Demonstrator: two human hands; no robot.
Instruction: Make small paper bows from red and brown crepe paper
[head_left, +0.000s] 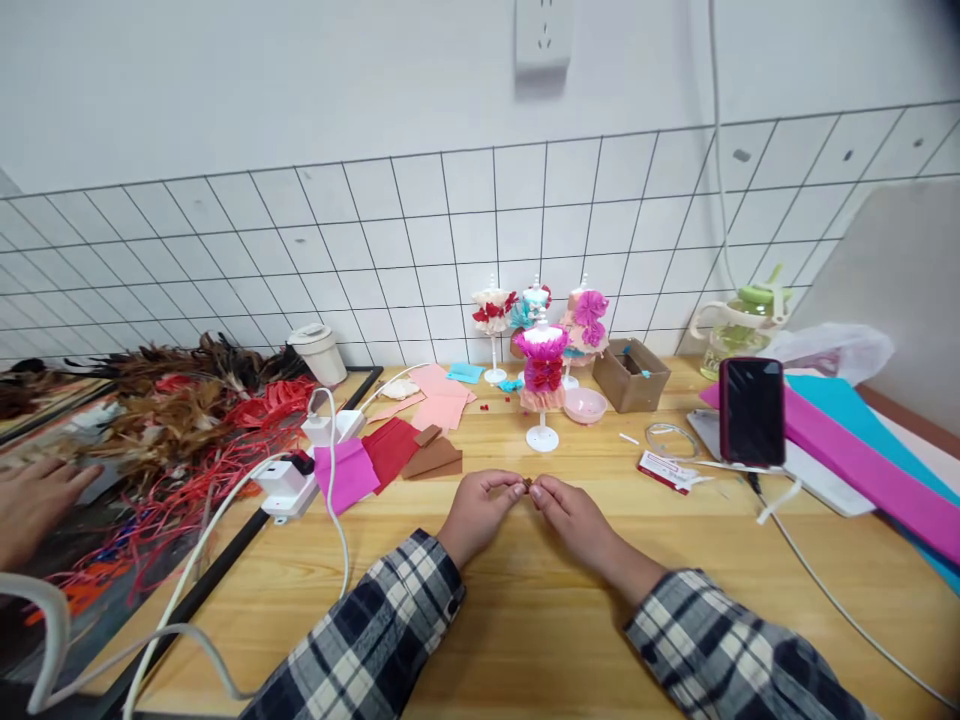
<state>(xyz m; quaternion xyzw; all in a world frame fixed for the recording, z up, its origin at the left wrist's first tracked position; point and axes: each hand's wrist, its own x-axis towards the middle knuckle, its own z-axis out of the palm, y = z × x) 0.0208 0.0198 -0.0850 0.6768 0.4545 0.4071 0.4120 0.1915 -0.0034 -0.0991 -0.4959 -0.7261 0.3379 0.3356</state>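
Observation:
My left hand (478,512) and my right hand (571,512) meet at the middle of the wooden table (540,620). Both pinch a small brown piece of paper (519,487) between their fingertips, just above the tabletop. Both sleeves are dark plaid. Beyond my hands stands a small white mannequin stand in a magenta and red paper dress (543,375). Folded brown paper (431,455), red paper (390,447) and magenta paper (345,475) lie to the left of it.
Three more dressed mannequin stands (536,310) line the tiled wall. A cardboard box (631,374), pink bowl (585,404), propped phone (751,411) and pink and blue sheets (870,460) are at right. Chargers (289,482), cables, feathers (187,385) and another person's hand (34,500) are at left.

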